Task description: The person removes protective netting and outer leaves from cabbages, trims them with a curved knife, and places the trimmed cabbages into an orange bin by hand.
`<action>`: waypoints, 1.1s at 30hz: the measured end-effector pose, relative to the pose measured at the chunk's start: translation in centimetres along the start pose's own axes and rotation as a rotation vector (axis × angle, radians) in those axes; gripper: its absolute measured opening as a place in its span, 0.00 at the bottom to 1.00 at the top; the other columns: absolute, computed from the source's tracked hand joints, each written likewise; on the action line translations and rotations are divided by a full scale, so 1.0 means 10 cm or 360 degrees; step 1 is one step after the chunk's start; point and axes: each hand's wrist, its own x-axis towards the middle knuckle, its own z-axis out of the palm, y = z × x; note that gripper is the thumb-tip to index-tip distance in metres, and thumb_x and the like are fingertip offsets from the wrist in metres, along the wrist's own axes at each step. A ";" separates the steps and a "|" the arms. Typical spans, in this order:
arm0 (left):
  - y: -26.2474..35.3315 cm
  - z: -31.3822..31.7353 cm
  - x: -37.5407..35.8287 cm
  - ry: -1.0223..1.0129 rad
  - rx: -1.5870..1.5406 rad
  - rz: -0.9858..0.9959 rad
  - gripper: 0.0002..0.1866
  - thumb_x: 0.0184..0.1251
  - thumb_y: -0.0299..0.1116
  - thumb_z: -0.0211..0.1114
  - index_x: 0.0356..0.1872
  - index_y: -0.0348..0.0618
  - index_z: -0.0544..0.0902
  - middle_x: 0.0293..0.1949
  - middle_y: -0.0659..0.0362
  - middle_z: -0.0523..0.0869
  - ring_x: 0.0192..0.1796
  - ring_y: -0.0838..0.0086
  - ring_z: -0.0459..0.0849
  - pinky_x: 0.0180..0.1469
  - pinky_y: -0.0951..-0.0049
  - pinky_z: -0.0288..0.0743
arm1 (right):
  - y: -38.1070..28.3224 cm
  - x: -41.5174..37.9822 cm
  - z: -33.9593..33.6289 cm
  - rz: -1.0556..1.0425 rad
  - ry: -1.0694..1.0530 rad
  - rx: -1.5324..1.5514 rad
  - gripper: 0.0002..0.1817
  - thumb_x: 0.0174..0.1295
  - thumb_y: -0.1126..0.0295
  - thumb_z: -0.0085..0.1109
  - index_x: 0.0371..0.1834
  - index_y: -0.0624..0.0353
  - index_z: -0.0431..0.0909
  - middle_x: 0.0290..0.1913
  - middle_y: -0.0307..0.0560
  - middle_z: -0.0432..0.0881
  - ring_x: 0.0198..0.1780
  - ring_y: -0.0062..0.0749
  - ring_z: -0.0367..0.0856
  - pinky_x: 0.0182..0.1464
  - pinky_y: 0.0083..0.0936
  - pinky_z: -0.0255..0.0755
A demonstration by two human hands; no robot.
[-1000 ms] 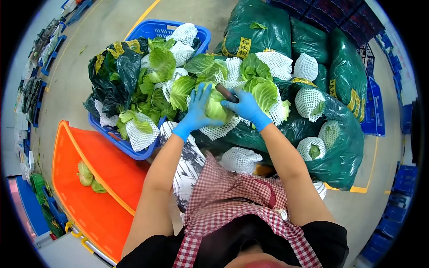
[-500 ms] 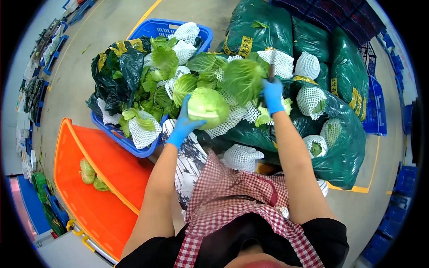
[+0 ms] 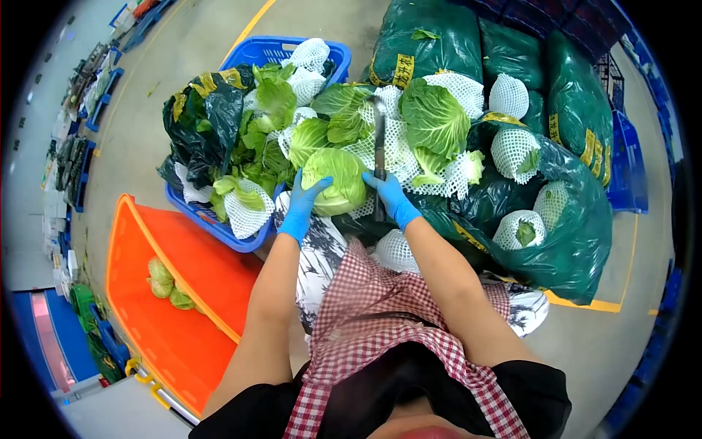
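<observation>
A pale green cabbage (image 3: 335,183) rests in my blue-gloved left hand (image 3: 301,205), which cups it from the left and below. My right hand (image 3: 393,197), also blue-gloved, is closed around a long dark knife (image 3: 379,139) with a curved, hooked tip. The knife stands upright beside the cabbage's right side, and my right fingertips come close to the cabbage. Beyond it, a large loose cabbage leaf (image 3: 436,121) lies over white foam nets (image 3: 395,150). More leaves (image 3: 347,110) lie just behind the cabbage.
Left, a blue basket (image 3: 219,235) holds leaves, foam nets and a dark plastic bag (image 3: 212,121). An orange bin (image 3: 175,344) with several cabbages (image 3: 162,276) stands at lower left. Netted cabbages (image 3: 515,155) sit in an opened green bag (image 3: 570,256). Full green bags (image 3: 431,40) are stacked behind.
My right hand has swung left and down, bringing the knife beside the cabbage. The big leaf that was near it now lies on the nets. The cabbage has turned in my left hand.
</observation>
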 end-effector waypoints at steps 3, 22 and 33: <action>-0.05 -0.16 0.01 -0.0119 -0.0437 -0.0081 0.41 0.53 0.33 0.69 0.68 0.35 0.58 0.57 0.48 0.75 0.57 0.59 0.76 0.59 0.62 0.71 | -0.24 -0.28 0.01 -0.0170 -0.0083 0.0068 0.23 0.54 0.62 0.67 0.47 0.69 0.74 0.41 0.42 0.80 0.41 0.24 0.76 0.48 0.24 0.70; 0.16 0.54 -1.13 -0.0848 -0.1773 -0.0456 0.35 0.67 0.63 0.36 0.66 0.49 0.61 0.65 0.50 0.65 0.64 0.52 0.67 0.63 0.45 0.63 | -1.89 -2.09 0.33 -0.1579 -0.0276 -0.1749 0.29 0.41 0.64 0.73 0.50 0.54 0.75 0.42 0.46 0.75 0.37 0.44 0.79 0.38 0.33 0.74; -0.05 0.50 -1.24 -0.0809 -0.1444 -0.0336 0.34 0.69 0.61 0.36 0.67 0.50 0.60 0.66 0.51 0.65 0.65 0.55 0.68 0.64 0.48 0.64 | -1.97 -2.12 0.54 -0.1572 -0.0577 -0.2731 0.12 0.49 0.66 0.61 0.35 0.57 0.74 0.40 0.46 0.75 0.33 0.43 0.80 0.32 0.36 0.74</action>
